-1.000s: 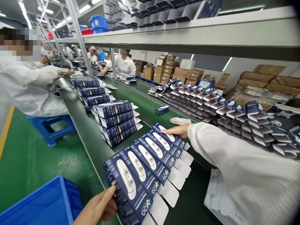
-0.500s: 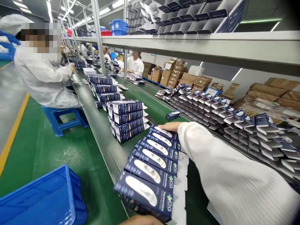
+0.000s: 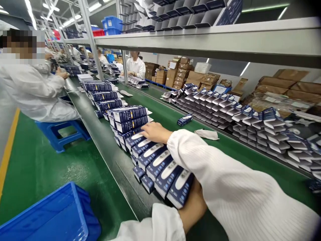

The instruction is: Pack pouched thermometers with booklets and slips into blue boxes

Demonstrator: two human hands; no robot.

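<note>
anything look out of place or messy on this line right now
Two small things stand out. A single dark blue box lies alone and skewed on the green belt, away from the stacks. Beside it, a crumpled white cloth or glove lies loose on the belt.

A green floor (image 3: 37,167) with a yellow line (image 3: 7,157) at left, grey shelving (image 3: 225,36) across the top, and ceiling strip lights (image 3: 94,6) upper left.
</note>
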